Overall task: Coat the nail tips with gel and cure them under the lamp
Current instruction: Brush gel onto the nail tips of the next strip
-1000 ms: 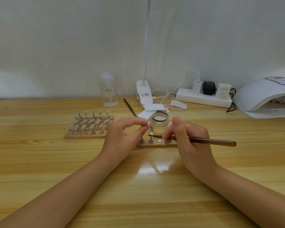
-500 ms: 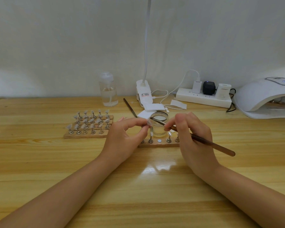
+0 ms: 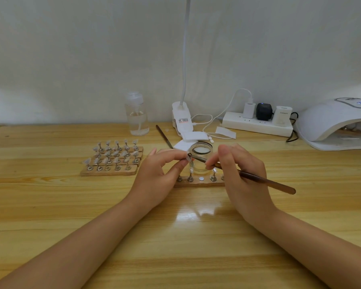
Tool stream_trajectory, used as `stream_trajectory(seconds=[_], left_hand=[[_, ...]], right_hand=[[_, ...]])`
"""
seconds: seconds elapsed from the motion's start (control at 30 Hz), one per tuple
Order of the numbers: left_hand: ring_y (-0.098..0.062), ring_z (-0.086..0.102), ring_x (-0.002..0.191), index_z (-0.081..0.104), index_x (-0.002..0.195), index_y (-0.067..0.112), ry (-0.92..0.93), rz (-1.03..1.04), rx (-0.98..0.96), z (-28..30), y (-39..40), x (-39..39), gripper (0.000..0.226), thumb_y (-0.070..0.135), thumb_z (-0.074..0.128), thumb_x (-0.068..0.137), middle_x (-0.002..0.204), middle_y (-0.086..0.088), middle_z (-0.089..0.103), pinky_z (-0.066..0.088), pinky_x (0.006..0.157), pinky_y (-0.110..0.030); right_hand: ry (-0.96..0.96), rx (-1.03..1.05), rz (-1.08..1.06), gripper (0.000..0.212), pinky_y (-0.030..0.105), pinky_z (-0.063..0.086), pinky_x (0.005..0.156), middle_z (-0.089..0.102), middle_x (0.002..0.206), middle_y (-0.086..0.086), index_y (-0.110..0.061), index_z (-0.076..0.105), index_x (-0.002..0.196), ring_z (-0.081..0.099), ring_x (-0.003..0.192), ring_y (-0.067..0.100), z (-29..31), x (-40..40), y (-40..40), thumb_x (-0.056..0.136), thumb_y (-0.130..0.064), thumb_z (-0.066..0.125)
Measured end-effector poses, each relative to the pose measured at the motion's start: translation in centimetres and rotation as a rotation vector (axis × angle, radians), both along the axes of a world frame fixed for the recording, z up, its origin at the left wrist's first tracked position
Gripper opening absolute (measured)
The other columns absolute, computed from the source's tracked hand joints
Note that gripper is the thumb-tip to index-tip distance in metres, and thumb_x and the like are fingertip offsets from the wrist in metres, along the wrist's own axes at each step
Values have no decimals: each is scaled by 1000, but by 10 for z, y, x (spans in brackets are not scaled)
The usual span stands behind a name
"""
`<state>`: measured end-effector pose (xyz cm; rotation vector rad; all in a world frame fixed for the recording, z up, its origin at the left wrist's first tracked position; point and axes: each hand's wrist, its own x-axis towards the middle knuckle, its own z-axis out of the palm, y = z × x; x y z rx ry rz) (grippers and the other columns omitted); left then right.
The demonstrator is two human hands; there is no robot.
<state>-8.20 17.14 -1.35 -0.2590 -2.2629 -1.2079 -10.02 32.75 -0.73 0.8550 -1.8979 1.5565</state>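
My left hand [image 3: 154, 176] pinches a small clear nail tip [image 3: 189, 157] on its stand between thumb and forefinger. A brown-handled brush [image 3: 258, 179] is gripped in my right hand [image 3: 240, 174], and its tip touches that nail tip. Just behind them stands a small open glass jar of gel [image 3: 201, 159]. Below the hands a wooden holder strip [image 3: 198, 183] carries a few metal stands. The white curing lamp [image 3: 333, 124] sits at the far right with a wooden strip inside its opening.
Wooden strips with several nail tips on stands [image 3: 113, 158] lie to the left. A clear pump bottle [image 3: 137, 114], a clip-lamp base [image 3: 181, 117], white pads [image 3: 193, 136], a second brush [image 3: 164, 136] and a power strip [image 3: 256, 124] line the back.
My right hand swung the brush from lying level over the strip up to the nail tip held by my left hand. The left hand stayed almost still.
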Motion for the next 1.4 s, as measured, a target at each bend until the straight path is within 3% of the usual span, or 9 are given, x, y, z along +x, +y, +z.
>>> stream_trajectory(seconds=[0.17, 0.33, 0.43, 0.53, 0.67, 0.93, 1.07, 1.2, 1.4], left_hand=[[3, 59, 96, 68, 85, 27, -16, 8, 23, 1, -1, 0, 17, 11, 62, 83, 90, 20, 65, 17, 113, -39], [5, 59, 94, 70, 88, 21, -16, 16, 17, 2, -1, 1, 13, 12, 62, 84, 90, 22, 65, 23, 110, -48], [6, 59, 93, 71, 90, 19, -11, 5, 12, 2, -1, 1, 12, 13, 63, 83, 90, 21, 66, 29, 106, -52], [4, 61, 93, 70, 88, 24, -3, -5, 13, 3, 1, 2, 12, 16, 64, 82, 91, 19, 67, 25, 109, -50], [12, 58, 90, 63, 83, 39, -2, 2, 11, 5, 2, 4, 23, 16, 65, 80, 88, 28, 62, 18, 113, -40], [7, 60, 92, 67, 85, 32, 3, -8, 54, 7, 2, 3, 18, 14, 63, 82, 89, 25, 65, 34, 103, -53], [3, 61, 94, 65, 84, 34, 18, 4, 53, 5, 1, 2, 24, 10, 65, 81, 89, 25, 64, 37, 102, -47], [-13, 62, 92, 70, 90, 18, 43, -29, 11, 2, -1, -1, 16, 7, 66, 80, 89, 4, 67, 44, 86, -19], [-13, 62, 90, 71, 92, 15, 50, -29, 1, 2, -1, -1, 17, 5, 67, 79, 87, 8, 67, 46, 85, -23]], right_hand=[[-2, -9, 31, 36, 17, 41, 64, 58, 59, -10, -25, 60, 63, 56, 63, 6, -1, 1, 1, 90, -32, 38], [-25, -95, 54, 36, 26, 47, 62, 59, 60, -3, -23, 60, 62, 59, 62, 10, 0, 1, 2, 89, -34, 37], [-22, -59, -2, 34, 22, 47, 66, 61, 66, -8, -25, 60, 67, 59, 68, 6, 0, 0, 1, 89, -35, 36], [-17, -33, -4, 32, 22, 48, 69, 62, 70, -11, -25, 61, 71, 61, 73, 6, 0, 0, 0, 90, -34, 37], [-32, -31, 11, 33, 21, 48, 71, 63, 69, -6, -22, 62, 69, 61, 72, 6, 0, 0, 0, 89, -34, 38], [-71, -59, 120, 38, 11, 40, 59, 60, 57, -4, -16, 62, 62, 57, 56, 2, -2, 1, 0, 88, -33, 40], [-59, -118, 74, 35, 10, 40, 58, 61, 61, -6, -20, 61, 66, 57, 59, 1, 0, 0, 2, 88, -32, 38], [-76, -68, 55, 33, 9, 40, 61, 62, 66, -8, -22, 61, 70, 58, 65, 1, 0, -1, 1, 89, -35, 37], [-89, -50, 80, 31, 8, 41, 62, 62, 66, -8, -22, 61, 70, 58, 61, -2, 1, 0, 0, 89, -34, 39]])
